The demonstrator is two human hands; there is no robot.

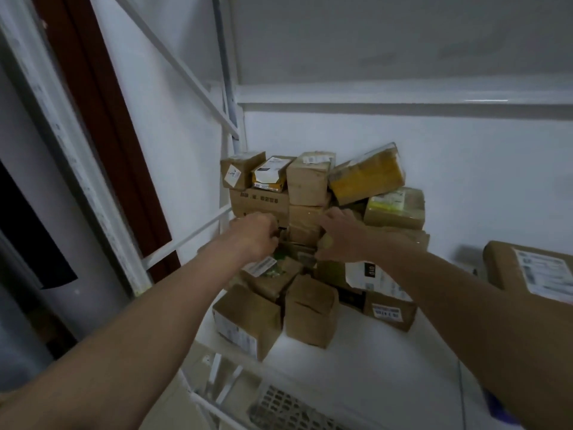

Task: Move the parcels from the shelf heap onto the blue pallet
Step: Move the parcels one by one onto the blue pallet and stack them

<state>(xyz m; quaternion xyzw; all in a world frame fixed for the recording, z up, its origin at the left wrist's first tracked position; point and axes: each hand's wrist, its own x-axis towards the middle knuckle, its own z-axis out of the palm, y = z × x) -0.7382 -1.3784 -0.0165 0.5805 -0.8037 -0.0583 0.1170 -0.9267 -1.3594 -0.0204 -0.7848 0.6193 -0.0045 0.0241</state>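
Observation:
A heap of brown cardboard parcels (307,184) is stacked in the back left corner of a white shelf (356,361). Both my arms reach into its middle. My left hand (255,235) has its fingers curled against the left side of a small brown parcel (302,235) in the heap's centre. My right hand (339,234) grips the same parcel from the right, thumb low and fingers over its top edge. A yellow-taped parcel (367,175) lies tilted on top of the heap at the right. The blue pallet is out of view.
A larger labelled parcel (533,268) lies apart at the shelf's right edge. White shelf posts and diagonal braces (186,234) run down the left. An upper shelf board (403,94) hangs overhead. Below the shelf's front edge is a grated floor panel (288,405).

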